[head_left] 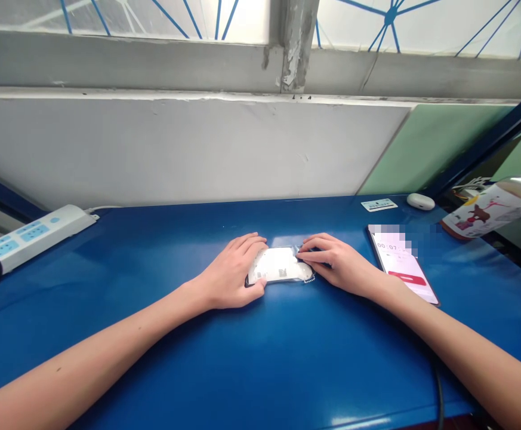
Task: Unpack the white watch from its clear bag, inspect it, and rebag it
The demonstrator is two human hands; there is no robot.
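A flat white packet in clear, shiny plastic (280, 266) lies on the blue table in front of me, with small printed marks on its face and a beaded edge or chain at its right end. My left hand (236, 269) grips its left end, thumb on the near edge and fingers along the far side. At the upper right corner, the fingertips of my right hand (332, 263) pinch the plastic. Exactly what is pinched there is partly hidden by the fingers.
A phone (403, 266) showing a timer lies right of my right hand. Behind it are a card (379, 205) and a white earbud case (420, 202). A labelled bottle (488, 209) leans at far right. A power strip (31, 239) lies at left; a wall (188, 149) bounds the back.
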